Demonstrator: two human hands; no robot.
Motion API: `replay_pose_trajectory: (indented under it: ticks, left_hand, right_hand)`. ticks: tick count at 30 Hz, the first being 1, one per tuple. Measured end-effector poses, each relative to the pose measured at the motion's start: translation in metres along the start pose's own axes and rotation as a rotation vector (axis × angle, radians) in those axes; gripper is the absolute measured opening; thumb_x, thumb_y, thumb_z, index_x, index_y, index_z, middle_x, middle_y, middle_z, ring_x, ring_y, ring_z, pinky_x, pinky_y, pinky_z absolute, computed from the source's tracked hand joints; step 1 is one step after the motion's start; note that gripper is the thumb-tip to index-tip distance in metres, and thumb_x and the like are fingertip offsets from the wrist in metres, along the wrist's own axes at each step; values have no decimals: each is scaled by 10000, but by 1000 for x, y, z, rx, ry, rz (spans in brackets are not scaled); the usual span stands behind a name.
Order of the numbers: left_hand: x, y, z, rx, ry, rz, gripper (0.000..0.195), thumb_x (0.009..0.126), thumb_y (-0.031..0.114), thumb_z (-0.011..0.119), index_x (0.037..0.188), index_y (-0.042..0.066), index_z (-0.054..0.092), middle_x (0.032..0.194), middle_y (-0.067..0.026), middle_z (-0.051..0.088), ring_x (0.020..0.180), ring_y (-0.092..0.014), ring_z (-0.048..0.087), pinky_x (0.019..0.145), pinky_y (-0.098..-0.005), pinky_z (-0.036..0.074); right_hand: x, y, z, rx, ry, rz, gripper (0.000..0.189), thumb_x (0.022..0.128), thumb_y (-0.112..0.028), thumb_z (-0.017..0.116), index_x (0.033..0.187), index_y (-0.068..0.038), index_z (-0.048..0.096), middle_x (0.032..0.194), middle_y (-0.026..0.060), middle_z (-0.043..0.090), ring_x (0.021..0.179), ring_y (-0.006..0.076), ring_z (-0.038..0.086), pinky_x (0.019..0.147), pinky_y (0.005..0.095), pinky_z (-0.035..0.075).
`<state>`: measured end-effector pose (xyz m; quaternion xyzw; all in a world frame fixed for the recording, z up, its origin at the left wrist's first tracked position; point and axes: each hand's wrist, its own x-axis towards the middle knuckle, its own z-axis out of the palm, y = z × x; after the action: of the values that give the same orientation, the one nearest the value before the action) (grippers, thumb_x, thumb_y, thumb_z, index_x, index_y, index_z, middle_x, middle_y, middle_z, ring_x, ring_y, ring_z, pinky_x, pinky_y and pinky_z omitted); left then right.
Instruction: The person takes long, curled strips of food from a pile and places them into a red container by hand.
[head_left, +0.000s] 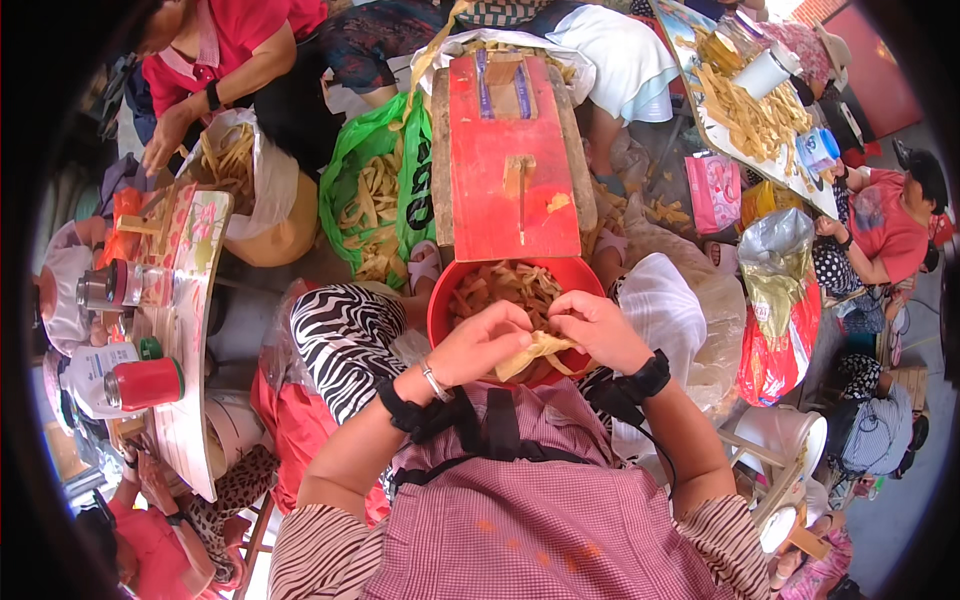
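Both my hands are over a red plastic basin (441, 304) between my knees. My left hand (480, 341) pinches a pale yellow, flat, limp strip (536, 354) at its left part. The fingers of my right hand (600, 330) are closed on the strip's other side. More pale brown strips (502, 292) lie in the basin below; what material they are I cannot tell. Just beyond the basin, a red wooden board (510, 187) rests on a bench, its near end over the basin's rim. A small upright wooden piece (519, 176) stands on the board.
A green plastic bag (337, 172) of strips sits left of the board, near a lined bucket (281, 217). Tables with bottles and strips stand at left (214, 247) and upper right (701, 112). A red bag (780, 337) is at right. Several people sit around.
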<state>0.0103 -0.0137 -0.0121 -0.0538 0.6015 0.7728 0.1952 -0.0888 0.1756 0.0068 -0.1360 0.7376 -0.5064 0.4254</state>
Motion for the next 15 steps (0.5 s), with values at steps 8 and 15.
replay_pose_trajectory:
  ticks: [8, 15]
  left_hand:
    - [0, 2, 6, 410, 64, 31, 121, 875, 94, 504, 978, 32, 519, 813, -31, 615, 702, -94, 587, 605, -242, 470]
    - [2, 2, 4, -243, -17, -159, 166, 893, 199, 490, 966, 50, 486, 830, -112, 635, 664, -179, 632, 586, -274, 508]
  right_hand:
    - [-2, -5, 14, -70, 51, -80, 163, 815, -136, 566, 916, -10, 556, 783, 55, 592, 702, 90, 534, 634, 249, 441]
    - [-6, -9, 5, 18, -25, -26, 162, 840, -117, 547, 973, -25, 539, 756, 13, 575, 636, 90, 517, 575, 249, 432]
